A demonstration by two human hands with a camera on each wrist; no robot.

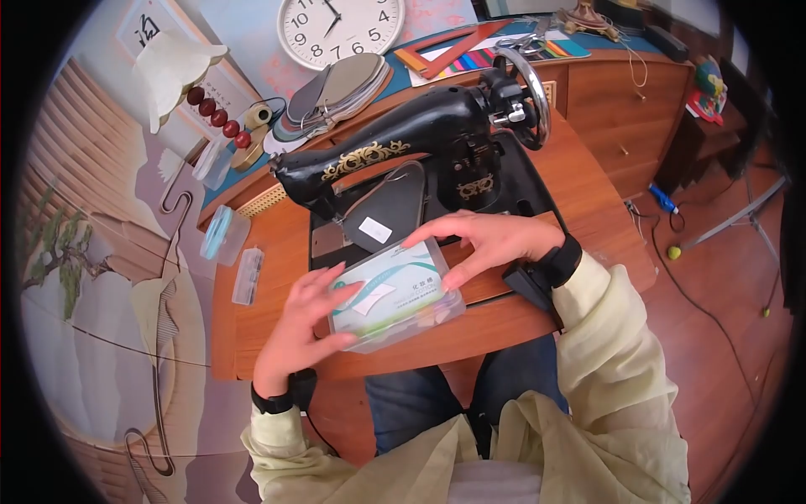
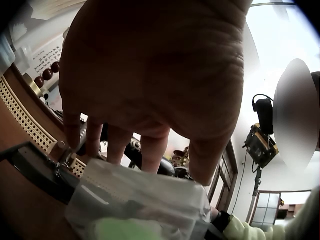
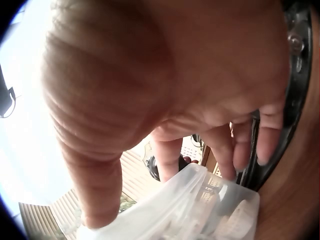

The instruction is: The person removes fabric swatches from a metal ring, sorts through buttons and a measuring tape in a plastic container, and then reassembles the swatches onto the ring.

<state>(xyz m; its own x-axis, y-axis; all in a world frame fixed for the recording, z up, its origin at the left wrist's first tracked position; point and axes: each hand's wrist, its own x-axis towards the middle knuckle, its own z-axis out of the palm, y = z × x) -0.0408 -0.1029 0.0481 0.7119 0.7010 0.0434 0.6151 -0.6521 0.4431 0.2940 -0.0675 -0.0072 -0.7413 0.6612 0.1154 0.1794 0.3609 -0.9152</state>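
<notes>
A clear plastic box of cotton pads (image 1: 390,294), with a green and white printed lid, is at the front of the sewing table, between both hands. My left hand (image 1: 304,323) holds its left end, thumb at the near side and fingertips over the lid. At the right end, my right hand (image 1: 491,244) spans the box, thumb by the near right corner and fingers along the far edge. Pale contents show through the box (image 3: 220,210) in the right wrist view. Just behind it, a dark grey fabric piece (image 1: 390,206) with a white label lies under the black sewing machine (image 1: 403,143).
Left on the table are a small clear case (image 1: 247,275) and a blue-lidded container (image 1: 222,233). A fabric swatch stack (image 1: 344,92), a lamp (image 1: 178,71) and a clock (image 1: 340,25) stand behind. The machine's handwheel (image 1: 533,101) rises at the back right. Cables (image 1: 697,294) run across the floor.
</notes>
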